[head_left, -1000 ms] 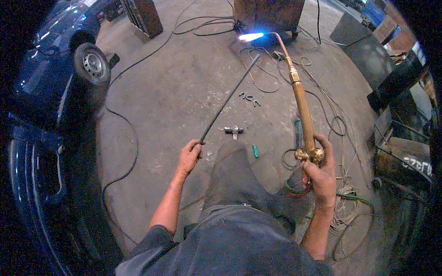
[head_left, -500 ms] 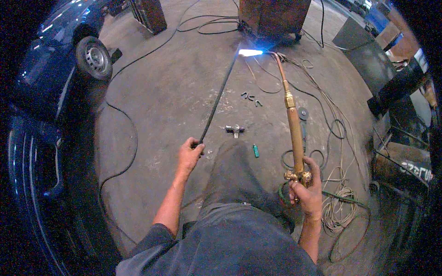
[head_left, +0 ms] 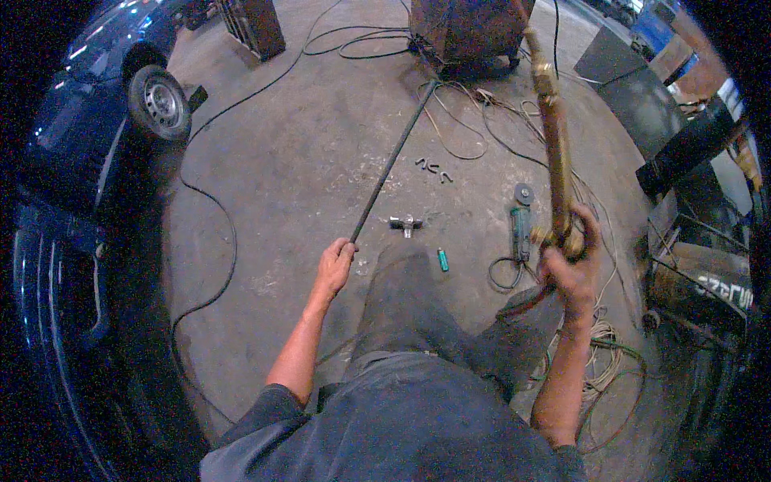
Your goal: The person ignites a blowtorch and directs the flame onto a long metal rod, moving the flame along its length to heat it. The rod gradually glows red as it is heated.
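My left hand [head_left: 334, 267] is closed around the near end of a long dark metal rod [head_left: 392, 167], which slants up and away over the concrete floor. A brass gas torch [head_left: 555, 136] stands nearly upright in my right hand [head_left: 572, 271], whose fingers wrap its valve end. The torch is smeared by motion and its thin copper neck runs up in front of the rusty cabinet. No flame shows at its tip. The rod's far end is a good way left of the torch.
On the floor lie an angle grinder [head_left: 521, 229], a green lighter [head_left: 442, 259], a T-shaped metal piece [head_left: 406, 226] and several small bent rods [head_left: 434, 169]. Hoses and cables [head_left: 614, 353] coil at right. A rusty wheeled cabinet [head_left: 466, 36] is ahead; a dark blue car [head_left: 88, 153] stands left.
My right hand has swung the torch up and to the right, off the rod's far end. The bright flame seen earlier is out of sight. The rod has hardly moved.
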`<state>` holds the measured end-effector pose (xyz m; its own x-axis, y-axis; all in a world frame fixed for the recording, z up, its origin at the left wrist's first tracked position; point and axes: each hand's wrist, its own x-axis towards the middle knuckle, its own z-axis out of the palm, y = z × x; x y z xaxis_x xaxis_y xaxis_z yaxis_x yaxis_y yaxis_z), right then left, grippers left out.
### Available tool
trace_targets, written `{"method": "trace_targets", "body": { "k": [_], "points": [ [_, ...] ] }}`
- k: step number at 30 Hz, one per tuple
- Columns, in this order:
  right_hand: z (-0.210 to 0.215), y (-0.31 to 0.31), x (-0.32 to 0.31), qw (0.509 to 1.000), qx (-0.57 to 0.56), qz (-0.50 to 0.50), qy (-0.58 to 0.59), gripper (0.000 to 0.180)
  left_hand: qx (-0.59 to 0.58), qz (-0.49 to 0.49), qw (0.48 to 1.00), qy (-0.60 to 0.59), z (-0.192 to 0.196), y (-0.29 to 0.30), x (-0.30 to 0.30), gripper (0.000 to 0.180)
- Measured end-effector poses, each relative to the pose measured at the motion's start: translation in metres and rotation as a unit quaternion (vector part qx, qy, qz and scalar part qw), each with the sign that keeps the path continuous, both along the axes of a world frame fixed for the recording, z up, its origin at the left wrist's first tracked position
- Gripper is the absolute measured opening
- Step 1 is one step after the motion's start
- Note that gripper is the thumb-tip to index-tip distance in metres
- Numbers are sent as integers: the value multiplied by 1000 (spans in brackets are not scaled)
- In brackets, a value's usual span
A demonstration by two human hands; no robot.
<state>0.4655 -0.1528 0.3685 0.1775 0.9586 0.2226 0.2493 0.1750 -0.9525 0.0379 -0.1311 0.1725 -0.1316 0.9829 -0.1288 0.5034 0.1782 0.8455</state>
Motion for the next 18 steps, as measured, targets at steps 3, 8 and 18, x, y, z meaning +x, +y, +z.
{"method": "trace_targets", "body": {
  "k": [3,8,18],
  "points": [
    [14,62,25,991,107,3,-76,70,-28,14,999,-12,27,4,2,31],
    [20,104,83,983,144,4,-116,65,-24,-24,999,21,25,0,-4,31],
    [28,-5,155,993,11,-85,-84,69,-43,-10,993,-110,1,-3,26,29]
  ]
}}
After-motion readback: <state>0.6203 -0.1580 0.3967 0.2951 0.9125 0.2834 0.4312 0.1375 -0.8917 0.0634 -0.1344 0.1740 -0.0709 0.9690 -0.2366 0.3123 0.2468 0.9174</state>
